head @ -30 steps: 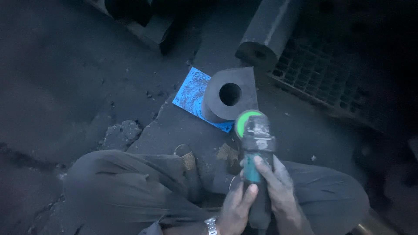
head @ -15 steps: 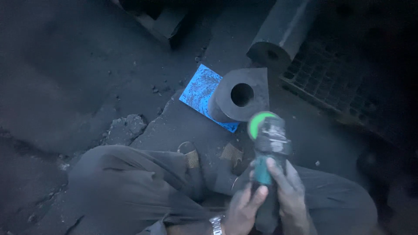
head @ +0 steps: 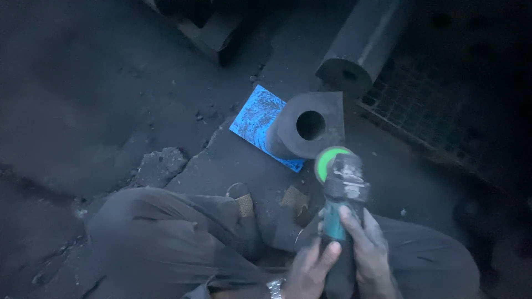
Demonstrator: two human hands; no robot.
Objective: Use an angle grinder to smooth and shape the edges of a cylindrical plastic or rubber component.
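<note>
While the person squats low on the dark floor [head: 83, 111], both hands are clamped on an angle grinder [head: 341, 205]. Right hand [head: 371, 257] wraps the teal body from the right side, fingers curled over the top. Left hand [head: 307, 271] grips the rear of the same tool from the left, thumb up along it; a metal watch [head: 275, 288] shows at that wrist. Hands sit close together, touching on the tool. The grinder's green disc [head: 327, 161] points away from the person, just beside the near edge of a dark metal block [head: 307, 133] with a round hole through it; can't tell if they touch. Block rests on a blue sheet [head: 257, 119]. A long dark bar [head: 363, 47] lies behind it, next to a metal grate [head: 432, 111]. Knees in dark trousers [head: 160, 238] flank the hands.
</note>
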